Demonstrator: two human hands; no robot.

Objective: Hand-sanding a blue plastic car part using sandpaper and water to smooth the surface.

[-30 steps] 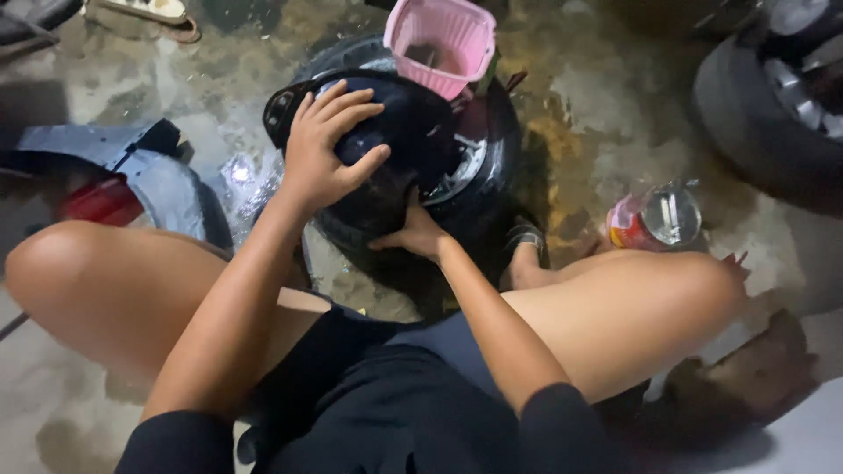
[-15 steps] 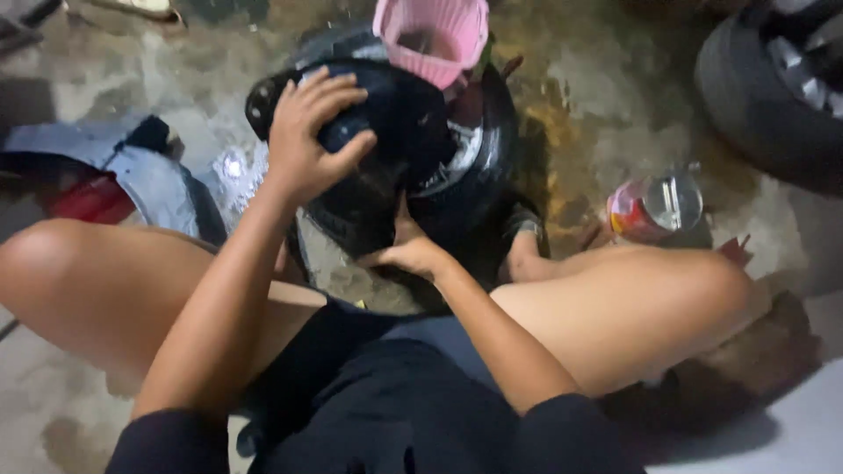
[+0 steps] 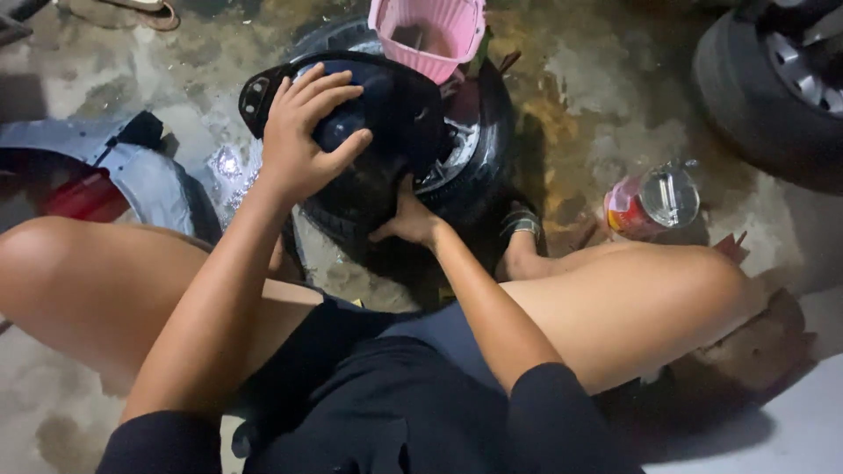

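Between the seated person's bare knees, a small wheel (image 3: 474,167) lies on the wet concrete floor (image 3: 597,96), and a dark, glossy moulded panel (image 3: 386,101) rests across its top. The left hand (image 3: 307,132) is spread wide and flat on the panel's upper surface, fingers fanned, pressing rather than gripping. The right hand (image 3: 406,219) reaches under the panel's near edge against the tyre; its fingers are hidden in shadow, so whether it grips anything cannot be told.

Just beyond the left hand, touching the far side of the wheel, stands a pink slatted basket (image 3: 430,31). Well to the right of the right hand a pink can with a shiny lid (image 3: 652,202) lies tipped on the floor, and a large car tyre (image 3: 773,79) sits further right. To the left of the left hand lies a grey and red body panel (image 3: 105,175).

The likely trouble is a slip — the panel is smooth and held only by a flat palm, so a hard push could send it sliding off the wheel toward the basket. The right hand's hidden fingers could be pinched between panel and tyre. The wet floor gives the wheel little footing.
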